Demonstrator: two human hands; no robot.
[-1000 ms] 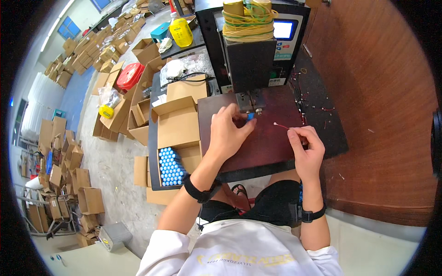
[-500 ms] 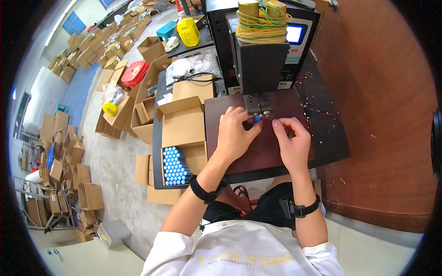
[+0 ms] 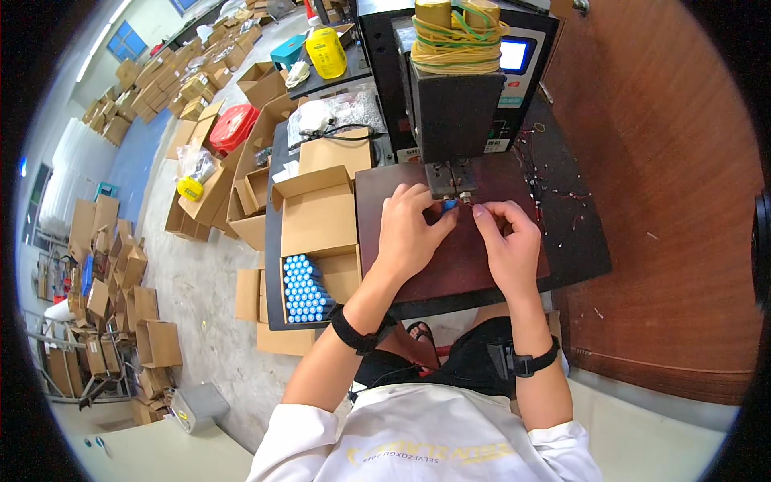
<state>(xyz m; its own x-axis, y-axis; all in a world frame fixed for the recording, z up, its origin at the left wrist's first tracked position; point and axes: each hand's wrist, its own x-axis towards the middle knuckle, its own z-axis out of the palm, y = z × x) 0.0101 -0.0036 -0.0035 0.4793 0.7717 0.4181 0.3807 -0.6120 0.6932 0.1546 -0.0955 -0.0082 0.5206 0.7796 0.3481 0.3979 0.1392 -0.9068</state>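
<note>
My left hand [image 3: 411, 229] pinches a small blue cylindrical cell [image 3: 449, 205] under the head of a black bench machine [image 3: 454, 112]. My right hand [image 3: 507, 241] has its fingertips beside the cell, just under the machine's tip, and seems to hold a thin wire piece that is too small to make out. Both hands rest over a dark red work plate [image 3: 450, 257] on the black table. An open cardboard box [image 3: 309, 277] holding several blue cells stands to the left of my left forearm.
Loose red and black wire pieces [image 3: 554, 181] lie to the right of the machine. Many cardboard boxes [image 3: 112, 265] litter the floor on the left. A yellow jug [image 3: 325, 52] and a red container [image 3: 233, 127] stand behind. A brown wooden panel [image 3: 666, 201] fills the right.
My right hand has moved left from the wire pieces to the machine's tip, meeting my left hand at the blue cell. My left hand has stayed under the machine head.
</note>
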